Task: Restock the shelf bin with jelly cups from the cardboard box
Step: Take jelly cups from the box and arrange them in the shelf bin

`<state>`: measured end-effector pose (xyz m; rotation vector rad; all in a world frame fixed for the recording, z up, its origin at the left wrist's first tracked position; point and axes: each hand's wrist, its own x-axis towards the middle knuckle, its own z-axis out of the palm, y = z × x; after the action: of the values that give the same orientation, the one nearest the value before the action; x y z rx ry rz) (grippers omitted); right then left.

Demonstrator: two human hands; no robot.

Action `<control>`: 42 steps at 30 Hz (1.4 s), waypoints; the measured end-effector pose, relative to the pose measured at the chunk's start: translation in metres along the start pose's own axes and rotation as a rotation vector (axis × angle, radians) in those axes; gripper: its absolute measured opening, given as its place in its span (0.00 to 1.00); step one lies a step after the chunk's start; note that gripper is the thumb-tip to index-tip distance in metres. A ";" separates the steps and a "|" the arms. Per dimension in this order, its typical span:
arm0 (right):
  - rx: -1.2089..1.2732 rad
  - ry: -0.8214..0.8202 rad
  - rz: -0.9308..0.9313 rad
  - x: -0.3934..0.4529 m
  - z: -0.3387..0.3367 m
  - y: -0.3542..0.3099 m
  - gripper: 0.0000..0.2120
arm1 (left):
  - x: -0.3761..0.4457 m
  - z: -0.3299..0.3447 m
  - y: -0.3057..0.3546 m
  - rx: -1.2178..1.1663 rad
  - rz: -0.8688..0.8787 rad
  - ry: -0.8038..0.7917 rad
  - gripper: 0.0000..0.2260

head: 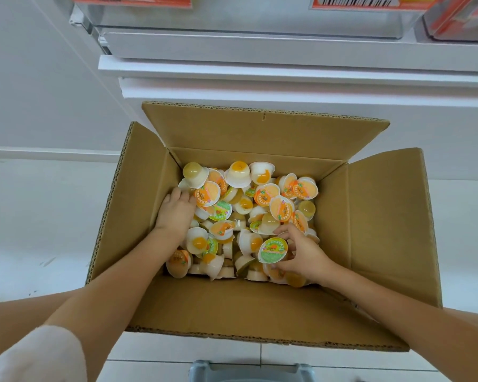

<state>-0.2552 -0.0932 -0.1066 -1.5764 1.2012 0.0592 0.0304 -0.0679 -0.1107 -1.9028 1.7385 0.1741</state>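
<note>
Both hands reach into cardboard box [384,216] of jelly cups [240,205]; right hand [301,255] pinches one, left hand's [175,210] grip unclear.

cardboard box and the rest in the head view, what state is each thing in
cardboard box: open, all four flaps folded outward, on the floor
jelly cups: loose heap in the box, lying at all angles
green-lidded jelly cup: tilted, lid facing up, pinched in the fingers
right hand: curled round that cup
left hand: fingers pushed down into the heap, hold not visible
shelf bin: above the box, contents hidden
</note>
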 end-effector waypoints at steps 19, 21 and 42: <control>-0.015 -0.056 -0.073 -0.020 -0.031 -0.061 0.33 | -0.014 -0.079 -0.019 -0.966 -0.267 -0.237 0.18; -0.003 -0.040 -0.134 -0.029 -0.048 -0.094 0.33 | -0.034 -0.136 -0.029 -1.781 -0.438 -0.506 0.16; 0.209 0.194 -0.762 -0.102 -0.141 -0.269 0.23 | -0.134 -0.289 -0.044 -2.577 0.297 -0.357 0.21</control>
<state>-0.1893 -0.1640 0.1991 -1.7781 0.6518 -0.7021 -0.0245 -0.0860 0.2054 -1.8215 0.7327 3.7625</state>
